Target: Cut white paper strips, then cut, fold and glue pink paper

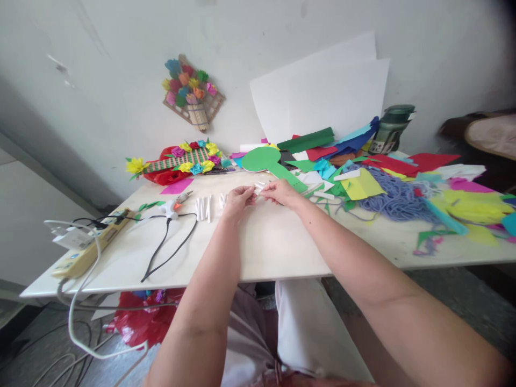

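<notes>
Over the middle of the table (278,242), my left hand (241,200) and my right hand (280,192) are close together. Short white paper rolls (260,186) show between their fingertips. Both hands have their fingers pinched on this white material; exactly how many rolls each one grips I cannot tell. More small white rolls (223,200) lie just left of my left hand, partly covered by it. Farther left, several white rolls (203,208) rest side by side. A white glue gun (171,208) with an orange part lies beyond them, its cord looping toward the table's front.
At left, a yellowish power strip (97,244) carries plugs and cables. Behind my hands lie a green cutout (262,159) and a flower-decorated craft (183,160). Purple yarn (397,196), coloured paper scraps and a dark green bottle (391,129) fill the right side.
</notes>
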### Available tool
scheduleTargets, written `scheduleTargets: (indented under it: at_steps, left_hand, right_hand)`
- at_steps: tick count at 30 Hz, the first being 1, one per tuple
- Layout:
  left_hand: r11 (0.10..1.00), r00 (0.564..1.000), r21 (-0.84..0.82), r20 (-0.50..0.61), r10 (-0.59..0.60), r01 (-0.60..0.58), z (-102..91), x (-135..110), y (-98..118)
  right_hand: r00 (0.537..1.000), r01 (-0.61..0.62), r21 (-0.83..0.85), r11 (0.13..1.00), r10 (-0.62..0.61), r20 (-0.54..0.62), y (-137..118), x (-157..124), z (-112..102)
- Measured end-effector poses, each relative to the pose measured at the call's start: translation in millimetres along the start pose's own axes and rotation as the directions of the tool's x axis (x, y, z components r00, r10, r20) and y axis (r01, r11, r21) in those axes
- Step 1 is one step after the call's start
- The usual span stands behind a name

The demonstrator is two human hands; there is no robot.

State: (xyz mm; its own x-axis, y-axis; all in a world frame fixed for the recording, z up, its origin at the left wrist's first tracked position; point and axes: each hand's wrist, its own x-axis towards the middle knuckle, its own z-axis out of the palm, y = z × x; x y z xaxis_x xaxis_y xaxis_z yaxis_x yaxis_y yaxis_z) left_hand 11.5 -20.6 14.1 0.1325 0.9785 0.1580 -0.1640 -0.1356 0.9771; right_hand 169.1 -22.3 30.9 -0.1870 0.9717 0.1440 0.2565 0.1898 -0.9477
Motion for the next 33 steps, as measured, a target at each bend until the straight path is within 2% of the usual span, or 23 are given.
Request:
scheduleTargets:
  at_steps: [4,6,9,12,16,22,26,30,33]
  left_hand:
    - [0.998,0.999,0.033,-0.010,0.053,-0.052,1.7,1,1]
    - [0.998,0.998,0.030,-0.015,0.062,-0.062,2.3,0,1]
    - [0.999,0.999,0.007,-0.005,0.041,-0.041,1.6,-2,2]
    - [1.000,1.000,0.013,-0.001,-0.013,0.013,-0.7,-2,1]
    - [0.999,0.997,0.013,-0.069,-0.040,0.041,-4.4,1,-1]
    - [0.998,0.996,-0.067,-0.083,-0.010,0.005,-7.8,3,-2]
    - [0.990,0.996,-0.139,-0.083,-0.012,0.001,-7.6,3,-1]
    - [0.994,0.993,-0.110,-0.119,-0.025,0.012,-8.0,4,-1]
    - [0.997,0.989,-0.078,-0.147,-0.008,-0.004,-9.2,5,-1]
  right_hand:
    - [1.000,-0.008,-0.076,0.997,0.007,-0.008,0,2,-1]
    - [0.999,0.026,-0.131,0.991,-0.031,-0.030,3,5,-1]
    - [0.981,0.166,-0.248,0.954,-0.186,-0.061,9,9,0]
    - [0.934,0.311,-0.368,0.876,-0.353,-0.051,15,13,1]
    - [0.891,0.389,-0.451,0.803,-0.453,-0.039,20,16,1]
    - [0.917,0.329,-0.503,0.799,-0.397,-0.031,21,16,-2]
    - [0.918,0.301,-0.539,0.786,-0.392,-0.059,17,12,-3]
    - [0.920,0.267,-0.576,0.773,-0.383,-0.087,15,10,-1]
    - [0.915,0.288,-0.562,0.775,-0.396,-0.078,16,11,0]
